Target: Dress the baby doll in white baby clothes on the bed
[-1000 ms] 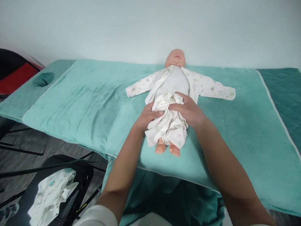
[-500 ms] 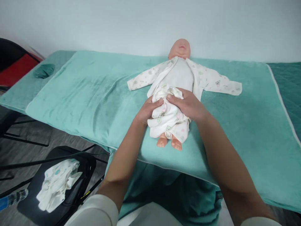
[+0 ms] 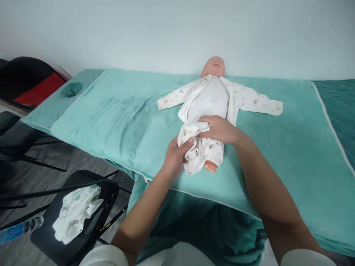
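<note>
A baby doll (image 3: 213,67) lies on its back on the green bed, its head toward the wall. It wears a white printed jacket (image 3: 253,99), open at the front, with both sleeves spread. White printed baby trousers (image 3: 194,157) are bunched over its legs. My left hand (image 3: 175,157) pinches the trousers at their left side, thumb on top. My right hand (image 3: 219,129) grips the bunched waistband near the doll's belly, its fingertips partly hidden in the cloth. One bare foot (image 3: 210,167) sticks out of the right trouser leg; the other foot is covered.
The green padded bed (image 3: 283,159) runs along a white wall. At lower left, a black chair (image 3: 46,240) carries a crumpled white garment (image 3: 77,212), with a water bottle (image 3: 20,229) beside it. A black and red chair (image 3: 39,88) stands at far left.
My left hand has drawn its side of the trousers down and toward me, covering the doll's left-side foot. My right hand has turned inward over the waistband. The view has shifted slightly.
</note>
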Demonstrator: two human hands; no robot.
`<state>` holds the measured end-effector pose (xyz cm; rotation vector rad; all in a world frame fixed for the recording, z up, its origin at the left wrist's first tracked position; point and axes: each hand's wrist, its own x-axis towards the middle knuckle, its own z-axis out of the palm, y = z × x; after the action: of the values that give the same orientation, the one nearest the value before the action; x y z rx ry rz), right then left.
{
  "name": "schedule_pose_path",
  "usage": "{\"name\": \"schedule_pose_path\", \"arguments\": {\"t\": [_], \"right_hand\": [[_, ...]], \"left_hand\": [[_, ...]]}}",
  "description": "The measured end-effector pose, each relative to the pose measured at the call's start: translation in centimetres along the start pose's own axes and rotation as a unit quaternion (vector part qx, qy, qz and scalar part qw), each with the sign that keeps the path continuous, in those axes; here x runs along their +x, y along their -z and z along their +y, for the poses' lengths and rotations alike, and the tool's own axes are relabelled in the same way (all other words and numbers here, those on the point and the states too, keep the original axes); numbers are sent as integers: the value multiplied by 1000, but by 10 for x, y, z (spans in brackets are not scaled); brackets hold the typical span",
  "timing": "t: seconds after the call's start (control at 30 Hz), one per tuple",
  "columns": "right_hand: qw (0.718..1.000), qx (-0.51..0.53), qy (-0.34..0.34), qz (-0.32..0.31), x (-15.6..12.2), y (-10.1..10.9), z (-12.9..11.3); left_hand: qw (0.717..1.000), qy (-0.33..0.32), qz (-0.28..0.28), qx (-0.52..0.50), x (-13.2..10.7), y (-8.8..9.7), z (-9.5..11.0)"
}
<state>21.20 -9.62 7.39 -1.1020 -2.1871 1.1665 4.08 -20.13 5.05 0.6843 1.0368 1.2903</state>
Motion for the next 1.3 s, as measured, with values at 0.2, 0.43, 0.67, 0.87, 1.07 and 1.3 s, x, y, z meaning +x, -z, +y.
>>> {"name": "schedule_pose_path", "arguments": {"t": [0.2, 0.43, 0.67, 0.87, 1.07, 1.3], "right_hand": [[992, -111, 11, -65, -4, 2, -5], [977, -191, 15, -96, -5, 3, -12], [964, -229, -1, -135, -8, 5, -15], [958, -249, 5, -140, -8, 1, -13], [961, -247, 9, -123, -10, -2, -12], [962, -250, 17, -110, -10, -4, -11]], "left_hand": [[998, 11, 46, 41, -53, -16, -10], [998, 36, 52, -6, -78, -19, -4], [989, 54, 107, -90, -100, -32, -24], [984, 27, 173, -43, -109, -11, -47], [982, 47, 184, 10, -89, 16, -45], [978, 37, 125, 164, -83, 24, -46]]}}
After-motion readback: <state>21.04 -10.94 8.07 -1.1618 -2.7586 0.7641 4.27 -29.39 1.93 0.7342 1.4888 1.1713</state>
